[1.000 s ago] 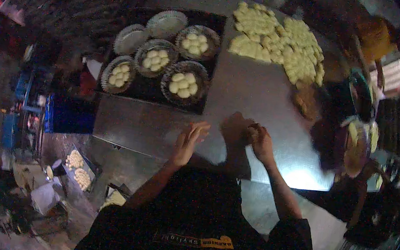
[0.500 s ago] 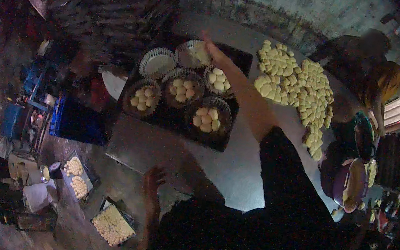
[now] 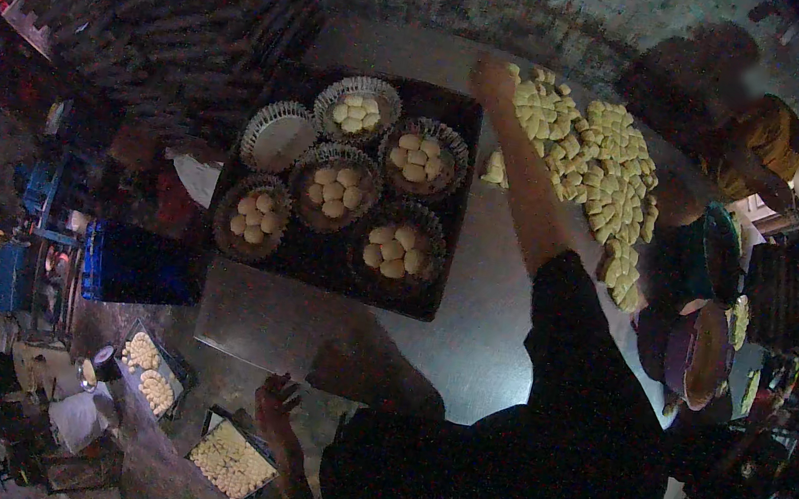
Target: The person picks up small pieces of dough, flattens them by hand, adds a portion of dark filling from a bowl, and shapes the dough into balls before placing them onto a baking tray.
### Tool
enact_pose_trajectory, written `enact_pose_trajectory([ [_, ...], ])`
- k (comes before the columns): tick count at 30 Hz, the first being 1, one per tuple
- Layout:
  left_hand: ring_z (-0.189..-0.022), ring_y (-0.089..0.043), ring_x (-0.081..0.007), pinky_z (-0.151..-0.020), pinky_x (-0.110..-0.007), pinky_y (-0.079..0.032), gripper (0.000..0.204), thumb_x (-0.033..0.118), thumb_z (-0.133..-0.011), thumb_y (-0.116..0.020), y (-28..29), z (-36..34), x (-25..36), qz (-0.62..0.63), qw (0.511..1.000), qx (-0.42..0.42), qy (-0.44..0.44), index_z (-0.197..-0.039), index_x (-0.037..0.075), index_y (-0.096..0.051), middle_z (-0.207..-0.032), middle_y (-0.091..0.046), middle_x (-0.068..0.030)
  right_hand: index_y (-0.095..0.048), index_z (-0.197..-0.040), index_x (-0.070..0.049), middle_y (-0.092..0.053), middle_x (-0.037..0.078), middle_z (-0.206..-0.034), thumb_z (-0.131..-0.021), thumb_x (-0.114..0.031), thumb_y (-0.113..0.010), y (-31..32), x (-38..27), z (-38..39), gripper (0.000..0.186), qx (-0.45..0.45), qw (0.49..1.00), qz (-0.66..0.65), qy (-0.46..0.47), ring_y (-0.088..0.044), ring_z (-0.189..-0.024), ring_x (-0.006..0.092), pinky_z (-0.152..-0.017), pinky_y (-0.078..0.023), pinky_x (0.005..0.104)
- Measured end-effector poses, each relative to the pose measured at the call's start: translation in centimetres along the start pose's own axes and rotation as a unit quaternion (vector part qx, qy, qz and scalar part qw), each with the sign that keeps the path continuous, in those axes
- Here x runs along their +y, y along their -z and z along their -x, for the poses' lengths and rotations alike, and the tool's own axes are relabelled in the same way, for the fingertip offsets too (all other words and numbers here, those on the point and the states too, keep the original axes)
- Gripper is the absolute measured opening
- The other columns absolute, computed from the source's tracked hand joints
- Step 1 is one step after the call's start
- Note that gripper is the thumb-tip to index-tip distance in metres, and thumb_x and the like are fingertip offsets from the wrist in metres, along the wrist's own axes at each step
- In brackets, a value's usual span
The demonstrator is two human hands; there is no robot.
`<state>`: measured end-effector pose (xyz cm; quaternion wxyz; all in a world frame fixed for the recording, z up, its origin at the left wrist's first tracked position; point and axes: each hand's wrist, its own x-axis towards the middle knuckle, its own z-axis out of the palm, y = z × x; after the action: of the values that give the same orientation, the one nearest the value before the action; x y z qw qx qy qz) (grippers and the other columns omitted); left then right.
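My right hand [image 3: 493, 82] reaches across the steel table to the far left edge of a spread of pale dough pieces [image 3: 619, 177]; its fingers are dark, and I cannot tell what they hold. Left of that arm lies a black baking tray [image 3: 265, 277] with several round fluted moulds. Clusters of small dough balls sit in most of them, including the far middle mould [image 3: 357, 113]. The far left mould [image 3: 279, 139] shows a bare bottom. Below the table's near edge hangs my left hand [image 3: 277, 403], open, its fingers apart and nothing in them.
The steel table [image 3: 483, 341] runs under the tray and dough. On the floor, trays of dough balls [image 3: 234, 458] lie near a blue crate [image 3: 140, 266]. At the right are a purple tub [image 3: 698, 355] and a person in a yellow top [image 3: 761, 146]. Stacked wood [image 3: 176, 28] stands far left.
My right hand has moved right, from the far middle mould to the dough pieces. A cluster of dough balls now shows plainly in that mould. The view has shifted slightly.
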<state>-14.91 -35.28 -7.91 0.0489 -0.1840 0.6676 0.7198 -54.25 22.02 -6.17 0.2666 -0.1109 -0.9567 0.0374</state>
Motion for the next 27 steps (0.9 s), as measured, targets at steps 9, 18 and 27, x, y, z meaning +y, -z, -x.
enact_pose_trajectory([
  [9,-0.102,-0.064,-0.025,-0.088,-0.039,-0.051,0.049,0.041,-0.101,-0.043,-6.0,-1.7,3.0,-0.044,0.995,-0.091,-0.026,-0.127,0.001,-0.055,-0.121,-0.062,-0.0141,-0.061,-0.114,-0.004,-0.064,0.018,-0.099,-0.08,-0.016,-0.069,-1.7,6.2,7.9,0.037,-0.138,0.99,0.02,0.037,-0.069,-0.091,0.0326,-0.074,-0.059,0.0408],
  [18,-0.112,-0.059,-0.022,-0.093,-0.038,-0.05,0.029,0.015,-0.095,-0.06,-19.8,2.7,3.1,0.114,0.945,-0.305,0.006,-0.12,0.0,-0.06,-0.119,-0.061,-0.0117,-0.053,-0.118,-0.004,-0.063,0.011,-0.093,-0.077,-0.006,-0.076,20.8,-1.0,23.7,0.046,-0.084,0.872,-0.472,-0.102,-0.066,-0.082,0.0228,-0.074,-0.054,0.0342],
  [27,-0.115,-0.056,-0.0192,-0.098,-0.036,-0.047,0.031,0.009,-0.095,-0.062,-34.3,16.7,2.5,-0.013,0.897,-0.441,0.002,-0.124,0.0,-0.06,-0.122,-0.061,-0.011,-0.069,-0.105,-0.004,-0.065,0.012,-0.113,-0.078,-0.004,-0.076,39.5,0.9,43.2,0.028,0.054,0.948,-0.284,-0.137,-0.068,-0.099,0.0272,-0.083,-0.057,0.0361],
])
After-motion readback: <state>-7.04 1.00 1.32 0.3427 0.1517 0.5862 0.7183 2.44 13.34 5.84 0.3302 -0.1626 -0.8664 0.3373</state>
